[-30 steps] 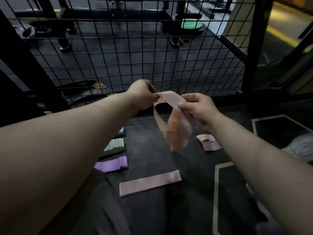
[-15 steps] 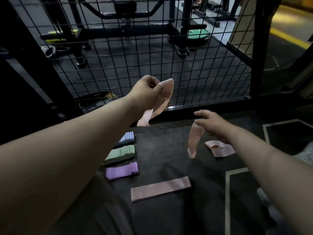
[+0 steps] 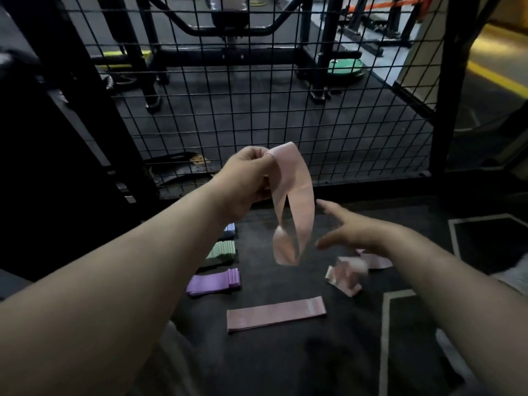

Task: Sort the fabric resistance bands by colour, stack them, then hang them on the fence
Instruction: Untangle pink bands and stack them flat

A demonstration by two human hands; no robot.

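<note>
1. The person's left hand [image 3: 248, 178] is raised in front of the body. Its fingers and thumb are curled tightly round the top of a pale pink fabric resistance band [image 3: 294, 201].
2. That band hangs down from the grip as a long loop with a twist near its lower end, and it is clear of the floor.
3. The right hand [image 3: 357, 232] is lower, just to the right of the hanging loop and apart from the left hand. Its fingers are straight and spread, and it holds nothing. The hand is blurred, so I cannot tell whether a fingertip brushes the band.
4. Directly below the right hand a crumpled pink band [image 3: 344, 277] lies on the dark rubber floor [image 3: 285, 361], also blurred. Another pale pink strip [image 3: 378, 260] shows beside the right wrist.
5. Nearer the person, below and between the two hands, a flat dusty-pink band [image 3: 275, 314] lies alone on the floor.
6. Beside the left forearm, three neat stacks of bands sit in a row running away from the person. The purple stack [image 3: 215, 282] is nearest, then the green stack [image 3: 224, 250], then the blue stack [image 3: 230, 230], each partly hidden by the arm.
7. Beyond both hands stands a black wire-mesh fence [image 3: 257, 115].
8. Through the mesh, above and to the right of the hands, a round green weight plate [image 3: 344, 70] lies on the gym floor among black metal frames.
</note>
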